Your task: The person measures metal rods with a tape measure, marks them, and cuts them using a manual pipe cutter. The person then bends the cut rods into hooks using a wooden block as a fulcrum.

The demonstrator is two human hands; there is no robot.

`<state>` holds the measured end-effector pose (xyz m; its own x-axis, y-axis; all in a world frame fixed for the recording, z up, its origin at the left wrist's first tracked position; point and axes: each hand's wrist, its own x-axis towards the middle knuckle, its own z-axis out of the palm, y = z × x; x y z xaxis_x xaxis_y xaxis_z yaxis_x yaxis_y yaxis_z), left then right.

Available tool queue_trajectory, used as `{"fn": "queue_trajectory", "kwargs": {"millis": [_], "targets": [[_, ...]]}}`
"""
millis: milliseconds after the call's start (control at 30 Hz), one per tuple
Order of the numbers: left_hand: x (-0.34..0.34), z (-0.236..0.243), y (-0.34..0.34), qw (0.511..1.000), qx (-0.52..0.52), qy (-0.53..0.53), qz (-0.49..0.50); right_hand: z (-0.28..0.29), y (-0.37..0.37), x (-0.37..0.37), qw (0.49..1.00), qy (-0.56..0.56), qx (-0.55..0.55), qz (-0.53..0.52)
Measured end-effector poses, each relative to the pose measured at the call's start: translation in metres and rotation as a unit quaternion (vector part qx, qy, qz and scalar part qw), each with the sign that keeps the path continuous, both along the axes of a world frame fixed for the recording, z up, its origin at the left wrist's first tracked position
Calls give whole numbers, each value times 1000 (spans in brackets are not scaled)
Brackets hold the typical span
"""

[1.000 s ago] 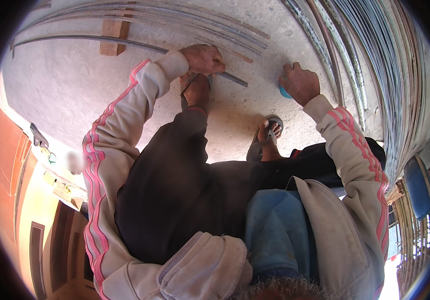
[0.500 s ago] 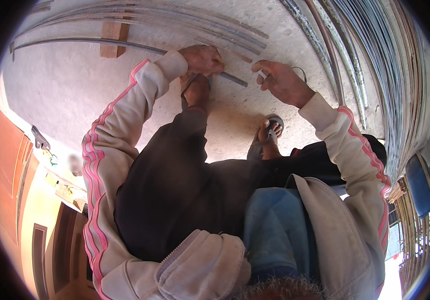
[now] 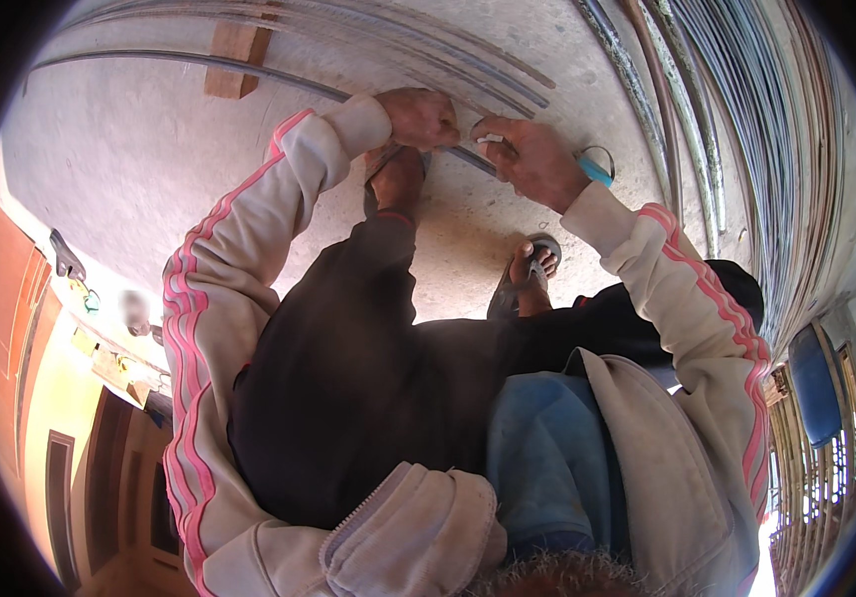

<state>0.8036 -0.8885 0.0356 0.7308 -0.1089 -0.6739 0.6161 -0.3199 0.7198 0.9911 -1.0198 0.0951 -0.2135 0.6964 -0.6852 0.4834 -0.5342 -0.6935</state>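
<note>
A long thin grey metal bar (image 3: 294,76) runs in from the far left, over a wooden block (image 3: 238,60). My left hand (image 3: 418,117) is closed around it near its right end, just above my sandalled foot (image 3: 395,179). My right hand (image 3: 539,167) holds a short white stick (image 3: 491,138), like chalk, between thumb and fingers. Its fingertips are close above the bar's end; whether they touch it I cannot tell. A teal object with a dark loop (image 3: 595,171) shows beside my right hand, partly hidden by it.
Several more thin bars (image 3: 488,70) lie on the concrete floor (image 3: 129,149) beyond my hands. A large bundle of long metal rods (image 3: 747,109) curves along the right side, with thicker pipes (image 3: 627,90) beside it. My other foot (image 3: 537,261) rests on the floor nearer me.
My right hand has moved left and closer to the bar's end and my left hand. The teal object has come into sight beside it. My left hand stays closed on the bar.
</note>
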Motion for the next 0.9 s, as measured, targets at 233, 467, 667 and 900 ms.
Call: {"fn": "queue_trajectory", "kwargs": {"millis": [233, 467, 667, 900], "targets": [[-2, -5, 0, 995, -23, -94, 9, -21, -5, -12, 998, -42, 36, 22], [0, 1, 3, 998, -58, -24, 11, -8, 7, -15, 993, 30, -109, -41], [0, 1, 3, 997, -62, -40, 18, -6, 11, -19, 990, 58, -106, -66], [-3, 3, 2, 994, -88, -9, 69, -10, 8, -19, 987, 91, -106, -75]]}}
